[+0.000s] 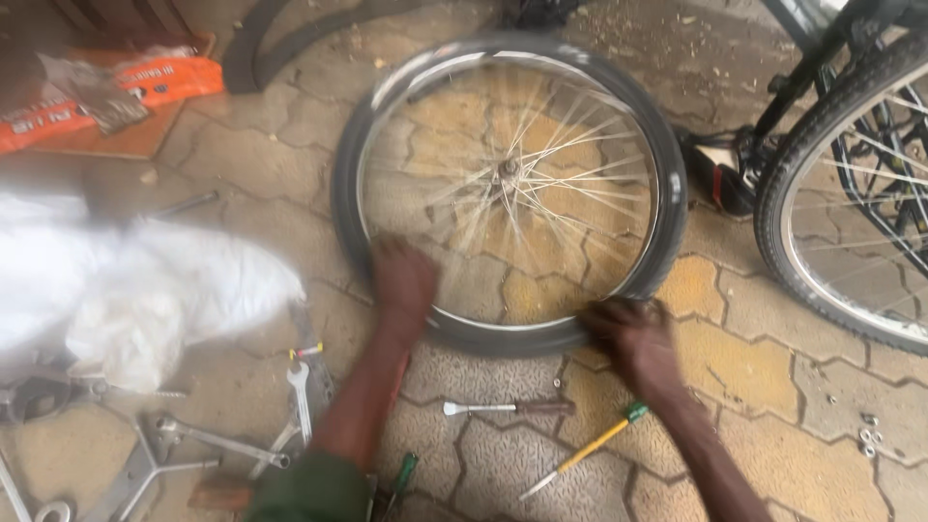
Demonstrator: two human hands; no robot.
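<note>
Both hands, left hand (404,278) and right hand (628,333), press on the bicycle wheel's tyre (667,184) lying on paving; grip blurred, cannot tell.

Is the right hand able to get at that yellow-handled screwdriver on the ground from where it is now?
Probably yes. The right hand rests on the wheel's tyre, and the yellow screwdriver lies on bare paving just below that forearm, with nothing lying over it. The hand would have to let go of the tyre first.
</note>
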